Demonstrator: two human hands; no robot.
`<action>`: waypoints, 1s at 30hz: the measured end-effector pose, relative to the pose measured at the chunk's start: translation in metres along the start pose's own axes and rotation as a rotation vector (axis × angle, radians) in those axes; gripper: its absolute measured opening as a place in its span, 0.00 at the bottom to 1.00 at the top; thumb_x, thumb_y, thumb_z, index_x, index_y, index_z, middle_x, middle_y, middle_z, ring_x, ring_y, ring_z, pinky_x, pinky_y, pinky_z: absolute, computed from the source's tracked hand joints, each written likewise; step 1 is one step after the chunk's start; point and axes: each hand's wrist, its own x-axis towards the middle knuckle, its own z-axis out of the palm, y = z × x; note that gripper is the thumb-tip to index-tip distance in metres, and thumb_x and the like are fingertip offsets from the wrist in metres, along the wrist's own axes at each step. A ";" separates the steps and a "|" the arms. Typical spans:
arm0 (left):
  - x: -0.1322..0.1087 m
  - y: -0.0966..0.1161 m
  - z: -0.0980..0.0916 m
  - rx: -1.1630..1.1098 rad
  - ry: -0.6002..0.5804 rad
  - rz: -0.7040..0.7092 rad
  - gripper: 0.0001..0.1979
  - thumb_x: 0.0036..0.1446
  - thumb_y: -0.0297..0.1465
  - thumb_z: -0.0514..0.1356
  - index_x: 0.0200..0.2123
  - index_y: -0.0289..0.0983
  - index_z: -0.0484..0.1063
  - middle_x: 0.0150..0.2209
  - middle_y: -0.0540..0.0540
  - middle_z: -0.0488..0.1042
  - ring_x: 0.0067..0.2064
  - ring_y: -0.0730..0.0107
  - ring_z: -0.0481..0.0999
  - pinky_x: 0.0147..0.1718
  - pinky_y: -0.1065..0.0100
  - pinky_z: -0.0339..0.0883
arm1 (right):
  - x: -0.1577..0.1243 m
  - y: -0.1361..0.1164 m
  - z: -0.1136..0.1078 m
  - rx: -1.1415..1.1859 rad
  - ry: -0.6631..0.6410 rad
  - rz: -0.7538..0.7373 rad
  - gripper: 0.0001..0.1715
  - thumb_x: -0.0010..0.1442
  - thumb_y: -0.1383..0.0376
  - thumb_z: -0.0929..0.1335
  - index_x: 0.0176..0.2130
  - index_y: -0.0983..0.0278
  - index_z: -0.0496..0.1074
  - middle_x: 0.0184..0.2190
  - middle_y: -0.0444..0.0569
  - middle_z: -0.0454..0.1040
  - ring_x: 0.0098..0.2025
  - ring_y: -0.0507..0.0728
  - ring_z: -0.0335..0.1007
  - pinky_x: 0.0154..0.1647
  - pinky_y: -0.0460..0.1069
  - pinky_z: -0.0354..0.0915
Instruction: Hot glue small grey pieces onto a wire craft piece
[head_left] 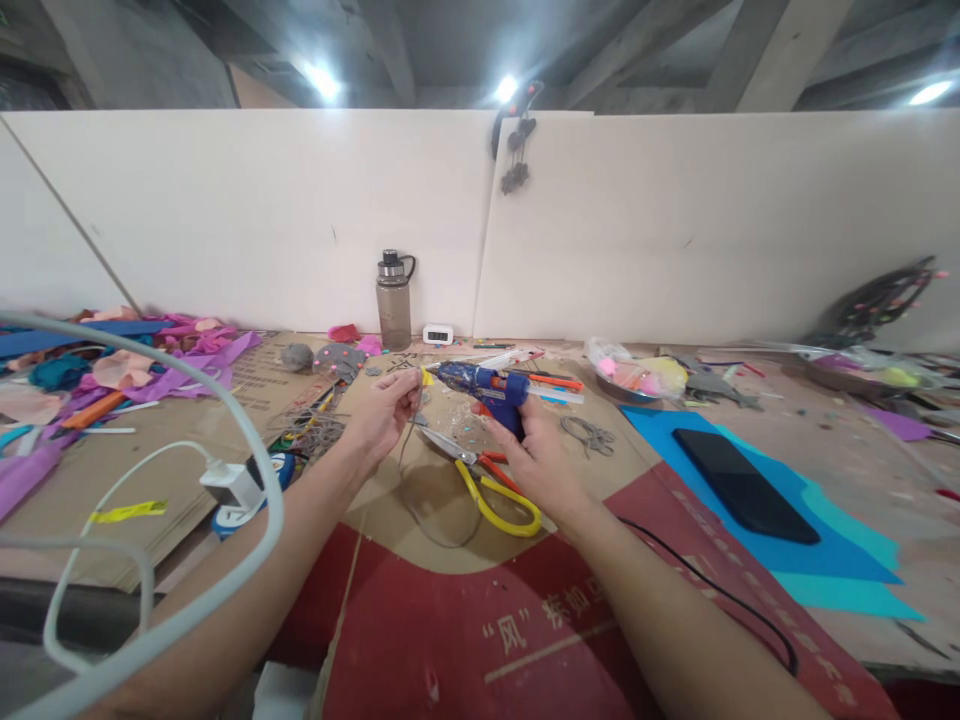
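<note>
Right hand (541, 462) grips the glue gun (486, 388) tight, barrel lying level, nozzle pointing left toward the wire (409, 430) pinched in the left hand (384, 412).

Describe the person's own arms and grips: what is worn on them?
Nothing worn shows. The left arm and right arm are bare up to the frame edge, no sleeves in view. The left grip and right grip are bare hands: no gloves, rings, watch or wristband visible.

A blue glue gun (491, 392) is gripped in the right hand (538, 462) at frame centre. A thin grey cord (409, 440) is pinched by the left hand (381, 415). Yellow-handled scissors (487, 484) are seen just below.
</note>
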 end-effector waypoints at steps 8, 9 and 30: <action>0.003 -0.001 -0.005 -0.003 -0.016 0.009 0.12 0.44 0.33 0.69 0.22 0.33 0.71 0.19 0.53 0.65 0.22 0.80 0.63 0.23 0.73 0.59 | 0.000 0.003 0.001 0.057 -0.011 -0.016 0.17 0.62 0.60 0.63 0.50 0.62 0.66 0.46 0.54 0.75 0.49 0.61 0.70 0.49 0.56 0.65; 0.003 -0.001 -0.005 -0.009 -0.013 0.008 0.12 0.44 0.33 0.69 0.22 0.33 0.71 0.19 0.53 0.65 0.21 0.80 0.63 0.23 0.73 0.59 | 0.000 0.003 0.001 0.051 -0.007 -0.014 0.18 0.62 0.60 0.63 0.51 0.62 0.65 0.46 0.54 0.74 0.49 0.62 0.70 0.49 0.56 0.65; 0.004 0.002 -0.006 -0.125 0.072 -0.083 0.10 0.42 0.30 0.69 0.25 0.33 0.71 0.19 0.53 0.66 0.21 0.81 0.64 0.22 0.75 0.62 | 0.002 0.002 -0.002 0.133 -0.022 0.008 0.15 0.62 0.61 0.64 0.49 0.62 0.65 0.44 0.51 0.75 0.44 0.59 0.70 0.47 0.55 0.65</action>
